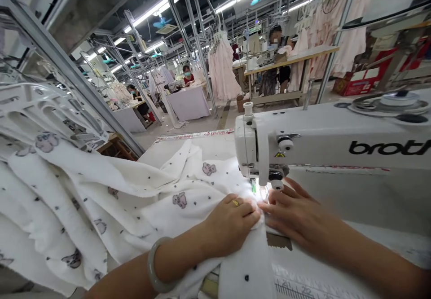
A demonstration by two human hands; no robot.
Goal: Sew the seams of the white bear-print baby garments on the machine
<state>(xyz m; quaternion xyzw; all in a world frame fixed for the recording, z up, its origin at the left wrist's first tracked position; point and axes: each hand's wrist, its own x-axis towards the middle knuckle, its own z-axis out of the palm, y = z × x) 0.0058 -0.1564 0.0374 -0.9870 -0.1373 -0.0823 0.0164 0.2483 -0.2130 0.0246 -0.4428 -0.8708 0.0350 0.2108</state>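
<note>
White fabric (198, 191) printed with bears and small dark dots lies across the machine bed and runs under the needle area. My left hand (230, 222), with a ring and a pale bangle, is closed on this fabric just in front of the needle. Right of the lit presser foot (263, 193), my right hand (299, 216) has its fingers stretched out, the tips at the fabric's edge. The white sewing machine (316, 137) stands over both hands. Its needle tip is lost in the lamp's glare.
More bear-print fabric hangs from white hangers (30, 97) at the left. A measuring scale (303, 288) runs along the table's front. Beyond are a metal post (67, 61), pale pink garments (222, 65), and several people at other tables.
</note>
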